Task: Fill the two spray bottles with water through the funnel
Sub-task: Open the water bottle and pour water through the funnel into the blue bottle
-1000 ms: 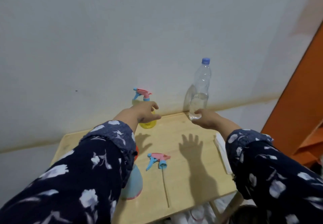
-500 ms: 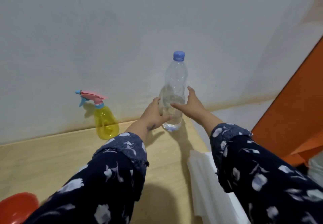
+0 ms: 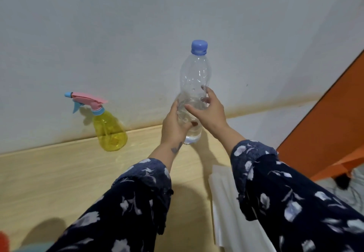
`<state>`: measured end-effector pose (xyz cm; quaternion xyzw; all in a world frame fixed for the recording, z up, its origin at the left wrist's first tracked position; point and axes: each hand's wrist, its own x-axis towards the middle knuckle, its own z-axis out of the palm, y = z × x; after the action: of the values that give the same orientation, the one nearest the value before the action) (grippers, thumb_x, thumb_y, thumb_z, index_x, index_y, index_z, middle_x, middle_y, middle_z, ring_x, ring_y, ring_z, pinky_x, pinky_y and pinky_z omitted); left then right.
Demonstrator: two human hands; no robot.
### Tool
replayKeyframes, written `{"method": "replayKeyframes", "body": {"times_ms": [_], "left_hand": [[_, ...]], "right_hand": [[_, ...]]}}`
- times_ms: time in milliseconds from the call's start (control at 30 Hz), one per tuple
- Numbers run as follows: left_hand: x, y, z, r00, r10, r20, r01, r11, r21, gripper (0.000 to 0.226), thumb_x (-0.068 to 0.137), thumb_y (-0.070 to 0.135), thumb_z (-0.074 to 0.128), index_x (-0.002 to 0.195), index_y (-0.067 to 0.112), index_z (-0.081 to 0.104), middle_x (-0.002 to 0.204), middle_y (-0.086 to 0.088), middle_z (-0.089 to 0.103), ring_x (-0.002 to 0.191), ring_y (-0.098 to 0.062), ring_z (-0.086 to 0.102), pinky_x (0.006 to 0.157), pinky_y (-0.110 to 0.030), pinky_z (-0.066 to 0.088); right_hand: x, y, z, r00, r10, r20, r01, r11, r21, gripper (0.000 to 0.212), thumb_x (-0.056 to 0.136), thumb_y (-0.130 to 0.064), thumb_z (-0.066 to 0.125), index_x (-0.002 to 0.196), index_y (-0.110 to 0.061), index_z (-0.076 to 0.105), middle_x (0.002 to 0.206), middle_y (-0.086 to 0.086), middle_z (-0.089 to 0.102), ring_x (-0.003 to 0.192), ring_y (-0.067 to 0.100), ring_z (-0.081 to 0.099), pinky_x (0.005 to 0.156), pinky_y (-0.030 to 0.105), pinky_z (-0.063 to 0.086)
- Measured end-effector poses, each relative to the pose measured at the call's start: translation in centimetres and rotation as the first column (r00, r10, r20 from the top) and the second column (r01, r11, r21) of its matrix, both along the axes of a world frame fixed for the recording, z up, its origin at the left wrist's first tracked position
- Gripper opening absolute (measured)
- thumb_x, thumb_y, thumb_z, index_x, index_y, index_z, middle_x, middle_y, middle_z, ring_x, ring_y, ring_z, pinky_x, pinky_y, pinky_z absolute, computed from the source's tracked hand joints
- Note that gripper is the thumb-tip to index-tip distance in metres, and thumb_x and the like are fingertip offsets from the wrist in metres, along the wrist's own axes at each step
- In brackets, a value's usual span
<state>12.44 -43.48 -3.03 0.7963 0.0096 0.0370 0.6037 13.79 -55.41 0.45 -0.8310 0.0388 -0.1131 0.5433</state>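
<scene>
A clear plastic water bottle [image 3: 195, 74] with a blue cap [image 3: 199, 47] is held upright at the back of the wooden table [image 3: 59, 173], with a little water in its lower part. My left hand [image 3: 174, 124] grips its lower body from the left. My right hand [image 3: 208, 112] wraps around it from the right, fingers curled on the front. A yellow spray bottle [image 3: 109, 131] with a pink and blue trigger head stands by the wall to the left. At the bottom left edge are slivers of a red thing [image 3: 4, 242] and a light blue thing [image 3: 33, 248].
The white wall [image 3: 137, 25] runs right behind the table. A white folded sheet [image 3: 224, 202] lies along the table's right edge. An orange panel [image 3: 331, 118] stands to the right, beyond the table.
My left hand left the yellow spray bottle and joined my right hand on the water bottle, which now sits higher off the table. My head has moved in and turned right.
</scene>
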Motion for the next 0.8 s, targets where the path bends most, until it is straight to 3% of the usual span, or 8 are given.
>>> {"method": "replayKeyframes", "body": {"times_ms": [100,167,333,467,600,800], "left_hand": [[-1.7,0.9,0.4,1.0,0.008,0.006,-0.008,1.0,0.016,0.094,0.074,0.009,0.08,0.151,0.026,0.029,0.144,0.005,0.05,0.125,-0.011,0.051,0.103,-0.032,0.046],[-3.4,1.6,0.8,1.0,0.011,0.019,-0.012,0.999,0.03,0.096,0.072,0.012,0.082,0.151,0.027,0.029,0.144,0.005,0.05,0.127,-0.013,0.05,0.103,-0.034,0.046],[-9.0,3.6,1.6,0.999,0.018,0.029,-0.019,0.999,0.04,0.097,0.072,0.017,0.084,0.151,0.028,0.028,0.145,0.003,0.048,0.123,-0.015,0.051,0.095,-0.027,0.044],[-14.4,5.4,1.6,1.0,-0.002,0.027,0.001,0.999,0.045,0.097,0.073,0.016,0.084,0.151,0.027,0.029,0.136,0.004,0.053,0.091,-0.001,0.054,0.074,-0.013,0.042],[-19.8,6.9,1.1,1.0,-0.007,0.017,0.007,0.999,0.04,0.096,0.073,0.014,0.083,0.151,0.026,0.029,0.139,0.001,0.053,0.101,-0.006,0.051,0.084,-0.022,0.041],[-25.4,8.6,0.4,1.0,-0.013,0.011,0.013,0.999,0.031,0.094,0.074,0.006,0.081,0.151,0.025,0.03,0.137,0.002,0.055,0.097,-0.004,0.052,0.08,-0.022,0.043]], "right_hand": [[-1.8,0.6,0.4,1.0,-0.007,0.014,0.007,1.0,0.0,0.079,0.067,-0.041,0.079,0.136,-0.038,0.04,0.095,-0.018,0.054,0.098,0.007,0.054,0.088,0.025,0.046],[-3.5,1.2,0.9,1.0,0.005,0.023,-0.005,1.0,-0.01,0.08,0.066,-0.042,0.08,0.135,-0.039,0.04,0.097,-0.014,0.054,0.1,0.007,0.054,0.09,0.027,0.046],[-9.2,3.4,2.0,0.999,0.012,0.037,-0.011,1.0,-0.02,0.08,0.064,-0.043,0.08,0.134,-0.04,0.041,0.106,-0.005,0.056,0.107,0.009,0.054,0.093,0.029,0.047],[-15.0,5.2,2.2,0.999,-0.002,0.046,0.003,1.0,-0.022,0.08,0.064,-0.042,0.081,0.134,-0.037,0.043,0.1,-0.012,0.055,0.101,0.005,0.054,0.094,0.033,0.049],[-20.5,6.6,1.7,1.0,-0.007,0.025,0.007,1.0,-0.002,0.082,0.062,-0.044,0.081,0.134,-0.038,0.043,0.108,-0.006,0.055,0.11,0.009,0.053,0.096,0.033,0.048],[-26.2,8.3,0.8,1.0,-0.01,-0.015,0.01,1.0,0.018,0.087,0.06,-0.047,0.081,0.135,-0.039,0.04,0.11,-0.004,0.057,0.104,0.013,0.058,0.089,0.031,0.049]]}}
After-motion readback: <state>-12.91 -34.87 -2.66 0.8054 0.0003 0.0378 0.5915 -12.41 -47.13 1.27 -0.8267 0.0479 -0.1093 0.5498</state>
